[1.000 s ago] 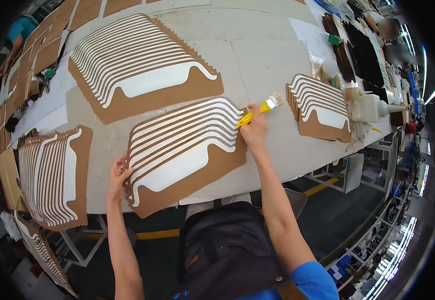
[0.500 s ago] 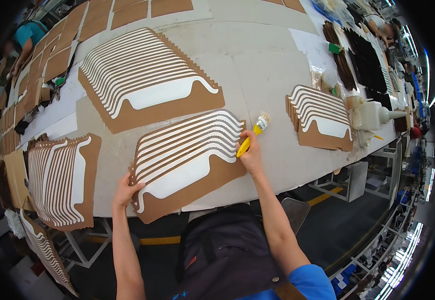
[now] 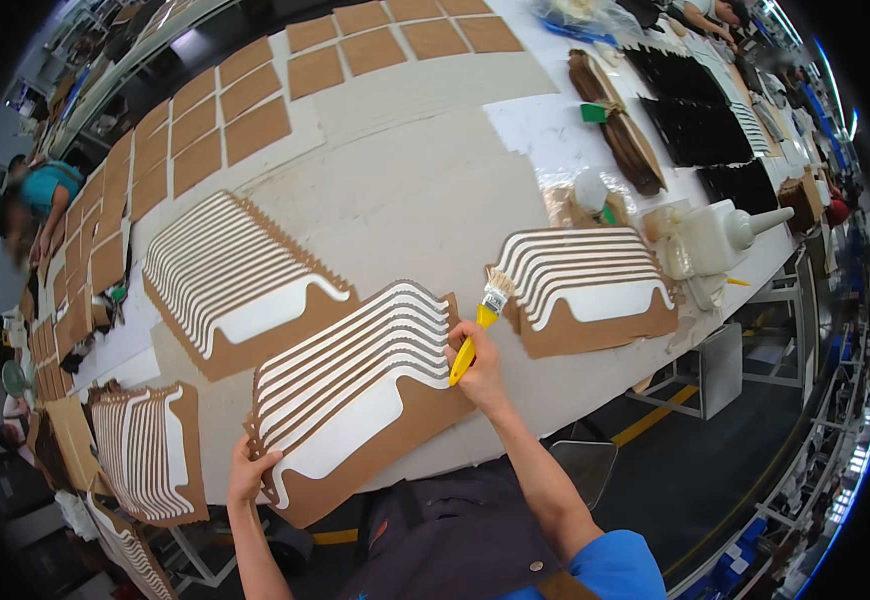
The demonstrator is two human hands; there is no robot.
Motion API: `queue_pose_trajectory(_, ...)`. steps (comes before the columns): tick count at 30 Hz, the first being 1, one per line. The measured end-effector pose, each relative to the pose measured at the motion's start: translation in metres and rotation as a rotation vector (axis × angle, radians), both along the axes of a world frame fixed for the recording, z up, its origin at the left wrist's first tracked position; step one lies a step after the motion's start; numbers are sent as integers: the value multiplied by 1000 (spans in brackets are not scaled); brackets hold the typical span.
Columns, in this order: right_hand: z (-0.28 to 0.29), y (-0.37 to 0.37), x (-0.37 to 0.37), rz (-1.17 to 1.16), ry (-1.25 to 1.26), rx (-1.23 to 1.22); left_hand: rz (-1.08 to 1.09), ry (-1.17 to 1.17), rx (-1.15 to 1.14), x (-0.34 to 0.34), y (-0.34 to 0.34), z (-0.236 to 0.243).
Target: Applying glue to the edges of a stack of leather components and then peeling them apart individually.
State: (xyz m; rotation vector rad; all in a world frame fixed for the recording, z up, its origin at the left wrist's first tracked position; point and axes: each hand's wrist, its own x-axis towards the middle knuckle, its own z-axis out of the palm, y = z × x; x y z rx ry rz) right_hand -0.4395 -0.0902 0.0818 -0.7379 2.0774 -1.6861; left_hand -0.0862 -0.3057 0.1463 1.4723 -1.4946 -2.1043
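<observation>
The near striped stack [image 3: 350, 410] seems to have been shifted rightward across the table [image 3: 425, 180], and the gap to the right-hand stack [image 3: 595, 305] looks narrowed (the view itself has been swung too, so the amount cannot be judged). The yellow brush [image 3: 486, 318] has been tipped more upright. The hands are held apart: the near stack's left edge is pinched by the left hand [image 3: 248, 472], and the brush handle is clasped by the right hand [image 3: 480, 365] at the stack's right edge. By appearance, the stack is being positioned rather than brushed. The left fingertips are hidden underneath; whether the stack is also gripped by the right fingers, or the right-hand stack is touched by the bristles, cannot be told.
</observation>
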Motion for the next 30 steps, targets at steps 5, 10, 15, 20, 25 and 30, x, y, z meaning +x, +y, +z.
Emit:
queue_pose_trajectory(5, 31, -1, -157, -77, 56, -58, -57, 119, -41, -155, -18, -2)
queue_pose_trajectory(10, 41, -4, -326, -141, 259, -79, -135, 221, -12, -348, -40, -21)
queue_pose_trajectory(15, 51, -40, -422, -200, 347, -163, -204, 262, -103, -451, -93, -23)
queue_pose_trajectory(20, 3, -21, -489, -187, 738, 146, -280, 126, -199, -501, -122, -55)
queue_pose_trajectory(25, 31, 0, -480, 144, 793, 459, -192, -269, -1032, -430, -140, -104)
queue_pose_trajectory(30, 22, -5, -519, -67, 467, 24, -358, -165, -1056, -432, -13, -104)
